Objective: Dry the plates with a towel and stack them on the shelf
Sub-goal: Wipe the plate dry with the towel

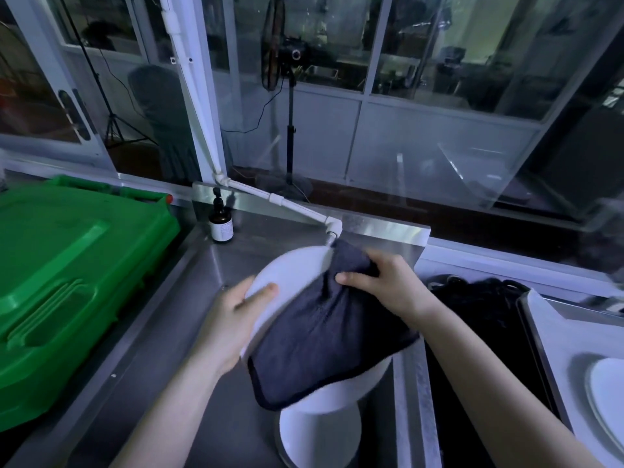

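Lowest in view and closest to the lens, straight below the held plate, a second white dish (320, 430) sits in the steel sink (169, 336); whether it is a plate or a bowl I cannot tell.

Far left of the held plate lies a green plastic bin (67, 275), and up-left of it a brown pump bottle (221, 226) stands on the sink's ledge. The left hand (233, 319) grasps the plate (290, 268) by its left rim, thumb on the face and fingers curled behind, and holds it tilted above the sink. A dark towel (324, 336) drapes over the plate's right half. The right hand (388, 282) clutches the towel's bunched upper edge and presses it against the plate. Just above the plate's top edge is the white tap (332, 228). Well right of the plate, another plate (607, 396) lies on a white tray (553, 349).

The plate looks like rigid glazed ware: moderately heavy, likely slick while wet, and breakable if dropped on the steel. A rim grip with the thumb opposing the fingers, as now, seems soundest, with cloth between the skin and the glaze on the other side. The towel is soft and limp, so it can be taken up anywhere in a bunch.
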